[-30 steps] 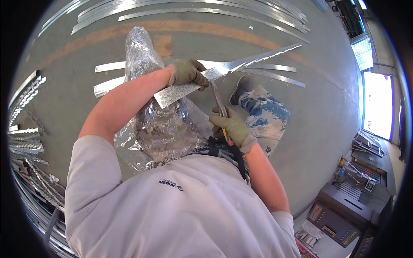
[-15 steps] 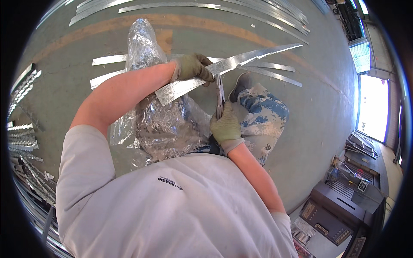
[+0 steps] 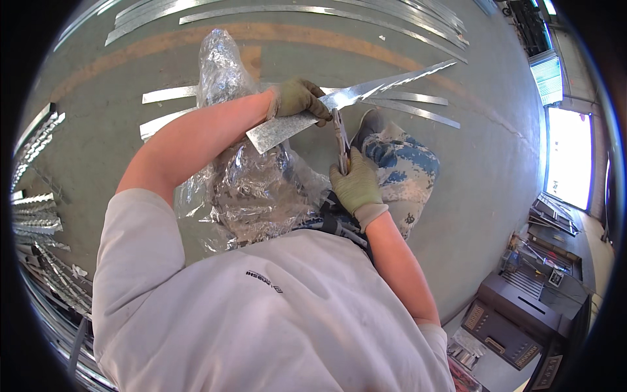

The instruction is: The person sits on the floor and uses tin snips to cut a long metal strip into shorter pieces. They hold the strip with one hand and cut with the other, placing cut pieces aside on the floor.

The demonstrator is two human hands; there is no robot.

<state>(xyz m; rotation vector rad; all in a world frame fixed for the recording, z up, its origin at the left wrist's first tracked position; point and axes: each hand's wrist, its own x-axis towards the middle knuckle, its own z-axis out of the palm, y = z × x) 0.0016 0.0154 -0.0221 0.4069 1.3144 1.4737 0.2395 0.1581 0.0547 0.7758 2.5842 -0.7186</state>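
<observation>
My left hand (image 3: pixel 300 101), in a green glove, is closed around a long shiny sheet-metal strip (image 3: pixel 277 132). The strip runs from a square end over my wrapped leg out to a narrow end at the far right. In a matching glove, my right hand (image 3: pixel 357 184) grips metal pliers (image 3: pixel 341 138) upright. Their tip meets the strip's near edge just right of my left fingers. The jaws are too small and overlapped to tell whether they clamp the metal. Clear plastic film (image 3: pixel 261 186) is wrapped round my left leg.
More metal strips (image 3: pixel 418 112) lie on the green floor beyond my feet, with others (image 3: pixel 294 10) farther off. Zigzag-edged metal pieces (image 3: pixel 39 215) are piled at the left. A dark cabinet-like unit (image 3: pixel 509 326) stands at the lower right.
Both hands have shifted slightly to the right, and the pliers have moved along with them. The strip's near-left end has also moved right and a little farther away.
</observation>
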